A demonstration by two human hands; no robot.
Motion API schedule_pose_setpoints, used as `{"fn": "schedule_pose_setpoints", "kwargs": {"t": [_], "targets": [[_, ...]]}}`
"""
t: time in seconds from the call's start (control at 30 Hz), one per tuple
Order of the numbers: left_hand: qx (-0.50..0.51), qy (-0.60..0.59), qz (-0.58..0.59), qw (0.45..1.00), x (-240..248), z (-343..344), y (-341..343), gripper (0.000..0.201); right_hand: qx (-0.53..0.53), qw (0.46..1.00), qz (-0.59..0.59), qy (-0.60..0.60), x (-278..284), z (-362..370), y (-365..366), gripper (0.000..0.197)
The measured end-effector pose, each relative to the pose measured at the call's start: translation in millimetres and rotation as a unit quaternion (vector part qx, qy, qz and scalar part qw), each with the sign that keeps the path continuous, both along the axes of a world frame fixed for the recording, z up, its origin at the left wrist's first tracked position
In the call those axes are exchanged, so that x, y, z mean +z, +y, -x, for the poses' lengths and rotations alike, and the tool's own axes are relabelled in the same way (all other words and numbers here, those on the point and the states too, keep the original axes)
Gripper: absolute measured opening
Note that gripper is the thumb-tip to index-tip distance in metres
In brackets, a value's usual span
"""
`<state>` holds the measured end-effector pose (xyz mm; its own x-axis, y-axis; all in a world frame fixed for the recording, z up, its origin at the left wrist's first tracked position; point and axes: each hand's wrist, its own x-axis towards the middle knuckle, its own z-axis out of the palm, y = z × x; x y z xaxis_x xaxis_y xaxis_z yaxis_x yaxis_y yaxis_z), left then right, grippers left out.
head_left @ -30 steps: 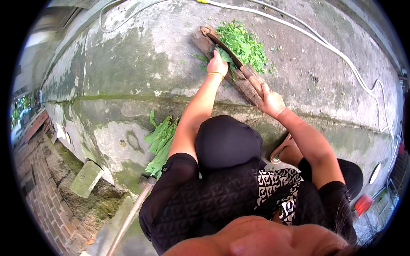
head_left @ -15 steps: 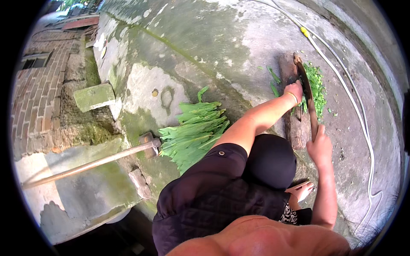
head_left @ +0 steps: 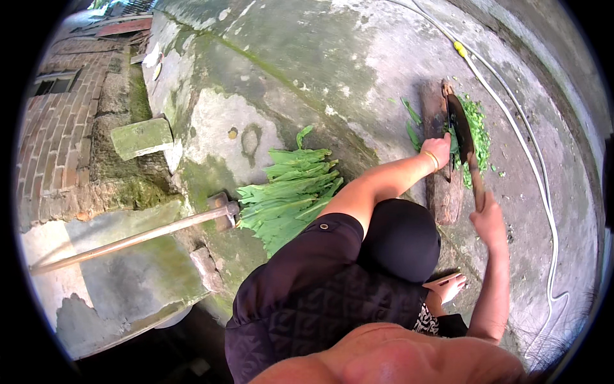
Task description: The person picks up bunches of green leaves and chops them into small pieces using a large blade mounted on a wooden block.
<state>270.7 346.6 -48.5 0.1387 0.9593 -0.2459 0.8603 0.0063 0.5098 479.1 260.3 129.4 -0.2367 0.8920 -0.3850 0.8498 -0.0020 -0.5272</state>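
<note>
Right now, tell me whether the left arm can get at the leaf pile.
Likely yes: the leaf pile lies largely uncovered, though the left grip must release greens at the wooden log.

A dark-bladed, wooden-handled knife slants between leaves on a log and chopped greens.

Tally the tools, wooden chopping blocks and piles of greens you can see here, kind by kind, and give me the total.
Tools, long-bladed knife and long-handled tool: 2
Wooden chopping block: 1
Piles of greens, chopped heap and whole-leaf pile: 2
Total: 5
</note>
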Motion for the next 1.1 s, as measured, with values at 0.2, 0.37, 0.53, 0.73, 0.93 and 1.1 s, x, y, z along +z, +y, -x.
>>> {"fn": "schedule_pose_setpoints", "kwargs": {"t": [0.2,0.37,0.53,0.73,0.93,1.1], "targets": [[0.057,0.054,0.034,0.996,-14.1,2.9,16.9,0.021,0.051,0.994,-0.012,-0.098,60.5,55.3,18.1,0.04],[0.035,0.012,-0.008,0.999,-22.8,8.7,25.1,0.031,-0.07,0.995,0.013,-0.073,-51.7,37.1,-57.7,0.047],[0.012,0.012,0.033,0.999,-35.9,11.5,16.3,0.033,-0.093,0.993,0.034,-0.06,-88.5,35.6,-69.1,0.043],[-0.019,0.017,0.021,0.999,1.5,18.6,7.5,0.026,-0.036,0.991,0.119,-0.053,17.3,13.4,5.2,0.044],[-0.008,0.066,0.04,0.997,-8.7,9.6,26.1,0.027,0.011,0.992,0.075,-0.1,76.1,40.5,36.0,0.041],[0.005,0.053,0.06,0.997,-4.8,6.5,31.1,0.03,-0.125,0.987,0.103,-0.009,-59.6,31.8,-58.4,0.042]]}}
